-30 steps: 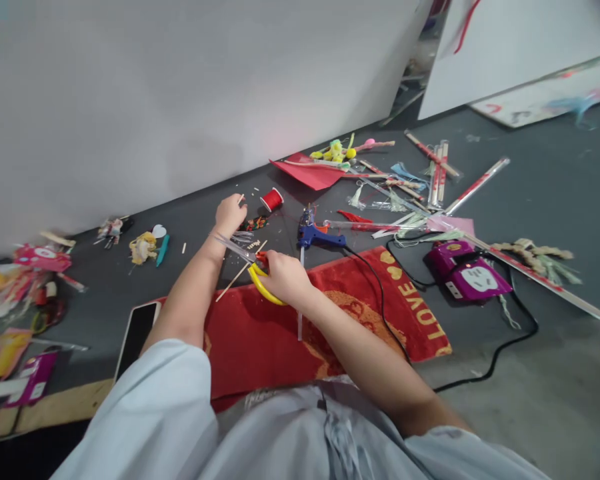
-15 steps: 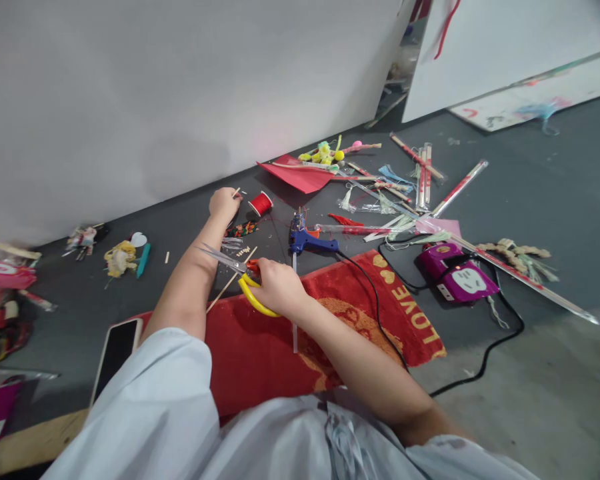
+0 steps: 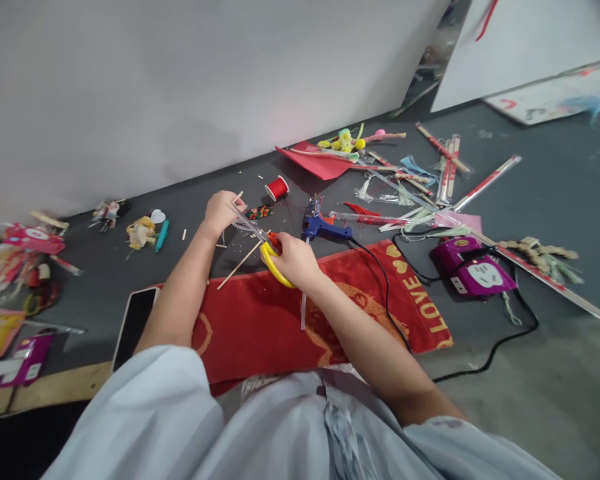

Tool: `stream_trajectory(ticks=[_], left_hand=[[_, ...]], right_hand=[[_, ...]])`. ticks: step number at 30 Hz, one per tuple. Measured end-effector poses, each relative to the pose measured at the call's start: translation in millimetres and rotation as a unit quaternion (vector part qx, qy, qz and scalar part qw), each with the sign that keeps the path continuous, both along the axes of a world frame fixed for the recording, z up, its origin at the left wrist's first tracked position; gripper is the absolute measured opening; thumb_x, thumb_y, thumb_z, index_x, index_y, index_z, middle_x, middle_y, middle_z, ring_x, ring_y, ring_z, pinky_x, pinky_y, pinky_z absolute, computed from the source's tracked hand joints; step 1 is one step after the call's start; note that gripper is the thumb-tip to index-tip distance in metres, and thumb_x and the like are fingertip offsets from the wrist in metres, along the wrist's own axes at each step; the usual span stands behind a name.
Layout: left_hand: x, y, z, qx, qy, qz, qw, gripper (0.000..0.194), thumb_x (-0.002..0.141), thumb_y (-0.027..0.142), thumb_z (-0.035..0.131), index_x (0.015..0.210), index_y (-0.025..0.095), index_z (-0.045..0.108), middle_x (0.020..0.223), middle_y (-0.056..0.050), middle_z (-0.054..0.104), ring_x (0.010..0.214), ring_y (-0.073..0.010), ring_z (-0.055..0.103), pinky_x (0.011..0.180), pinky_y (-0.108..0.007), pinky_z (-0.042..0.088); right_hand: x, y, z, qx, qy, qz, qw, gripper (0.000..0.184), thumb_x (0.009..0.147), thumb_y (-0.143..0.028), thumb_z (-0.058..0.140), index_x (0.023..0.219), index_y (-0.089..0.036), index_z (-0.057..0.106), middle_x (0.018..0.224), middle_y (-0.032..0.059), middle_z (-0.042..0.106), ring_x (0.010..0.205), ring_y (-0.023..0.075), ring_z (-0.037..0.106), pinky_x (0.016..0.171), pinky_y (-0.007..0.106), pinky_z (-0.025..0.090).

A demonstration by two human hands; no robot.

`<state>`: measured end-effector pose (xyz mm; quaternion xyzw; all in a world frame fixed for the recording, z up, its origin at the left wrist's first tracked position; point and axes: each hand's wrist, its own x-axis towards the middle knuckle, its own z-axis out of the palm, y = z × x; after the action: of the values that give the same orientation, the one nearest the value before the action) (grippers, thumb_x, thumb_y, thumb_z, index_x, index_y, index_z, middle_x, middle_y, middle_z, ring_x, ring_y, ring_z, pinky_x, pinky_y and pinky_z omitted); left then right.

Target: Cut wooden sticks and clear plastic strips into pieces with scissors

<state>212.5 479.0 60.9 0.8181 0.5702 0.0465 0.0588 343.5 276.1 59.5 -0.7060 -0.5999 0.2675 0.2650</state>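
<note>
My left hand [image 3: 222,213] pinches a short, thin wooden stick [image 3: 238,197] above the dark table. In my right hand [image 3: 299,260] is a pair of scissors [image 3: 267,251] with yellow and red handles. Its blades point toward the left hand's fingers, with the tips close to the stick; whether they touch it I cannot tell. A longer thin wooden stick [image 3: 239,265] lies below the blades, partly over a red towel [image 3: 260,333]. Just beyond the left hand stands a spool of red thread [image 3: 277,189]. To the right of the scissors is a blue glue gun [image 3: 333,230] with a clear glue stick in it.
A phone [image 3: 135,327] lies by my left forearm. Purple power sockets [image 3: 473,277] with black cables sit at right. Red paper [image 3: 325,165], wrapped sticks [image 3: 450,167] and tassels spread behind. A teal pen [image 3: 162,236] and small crafts lie at left. A white board [image 3: 180,87] stands behind.
The scissors have moved from over my left forearm up to the left hand's fingers, and their blades look closer together. The whole view has shifted slightly.
</note>
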Motion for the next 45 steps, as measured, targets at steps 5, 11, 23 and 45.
stream_trajectory(ticks=[5,11,23,45], left_hand=[[-26.2,-53.7,0.3,-0.048,0.011,-0.004,0.999,0.026,0.075,0.034,0.061,0.091,0.018,0.076,0.077,-0.006,0.072,0.075,-0.0211,0.066,0.067,-0.028,0.046],[-29.6,-89.2,-15.6,-0.021,-0.032,-0.021,0.999,0.021,0.076,0.034,0.061,0.084,0.020,0.075,0.072,-0.005,0.070,0.071,-0.0207,0.064,0.067,-0.030,0.046],[-30.3,-96.3,-22.2,-0.025,-0.067,-0.013,0.997,0.025,0.081,0.034,0.061,0.095,0.019,0.074,0.077,-0.005,0.070,0.075,-0.0196,0.063,0.068,-0.029,0.044],[-36.8,-110.6,-18.8,-0.061,-0.054,-0.021,0.996,0.036,0.085,0.027,0.049,0.114,0.020,0.069,0.094,-0.005,0.072,0.085,-0.0186,0.063,0.077,-0.026,0.042]], right_hand=[[4.9,4.4,-4.2,0.009,0.043,-0.054,0.998,0.030,0.085,-0.048,0.051,0.083,-0.020,0.057,0.084,0.0049,0.069,0.074,0.0168,0.061,0.059,0.025,0.030],[5.4,6.2,-8.8,0.026,0.091,-0.076,0.993,0.033,0.082,-0.053,0.052,0.074,-0.021,0.051,0.072,0.0007,0.062,0.062,0.0131,0.049,0.055,0.025,0.028],[6.2,6.6,-10.4,0.032,0.105,-0.077,0.991,0.032,0.082,-0.051,0.053,0.071,-0.021,0.049,0.069,-0.0011,0.055,0.061,0.0117,0.042,0.056,0.025,0.027],[8.4,8.2,-12.9,0.044,0.138,-0.093,0.985,0.028,0.077,-0.037,0.062,0.066,-0.022,0.041,0.062,-0.0041,0.046,0.055,0.0104,0.035,0.056,0.027,0.026]])
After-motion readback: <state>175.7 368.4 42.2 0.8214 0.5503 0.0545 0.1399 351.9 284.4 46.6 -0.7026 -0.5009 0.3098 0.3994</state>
